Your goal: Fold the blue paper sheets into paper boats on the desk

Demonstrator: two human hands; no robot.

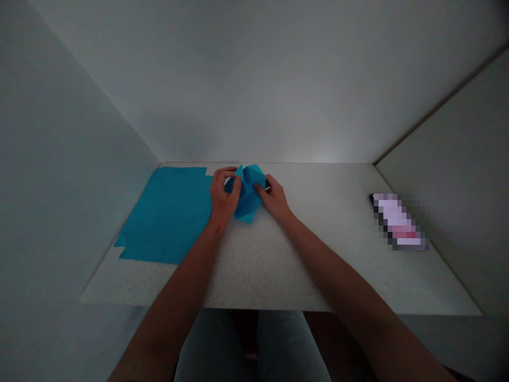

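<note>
A square of blue paper folded into an angular, many-pointed shape (247, 192) sits between a person's two bare hands near the far edge of a speckled white tabletop (274, 270), about midway along it. Creases divide the paper into sharp facets; one narrow tip rises beside the left hand and another corner points down toward the near edge of the tabletop. Whether the paper touches the surface or is held just above it cannot be told.

The left hand (223, 195) closes narrowly around the paper's left side, fingers curled over the top and thumb pressed against the folds. The right hand (274, 199) pinches the right side between thumb and fingers, its fingertips partly hidden behind the paper.

A flat blue sheet (165, 215) with notched corners lies on the left of the tabletop, its right edge just beside the left hand. A pixelated, unreadable object (397, 222) lies near the right edge of the tabletop, well apart from both hands. Pale walls (71, 159) rise along the far and side edges.
</note>
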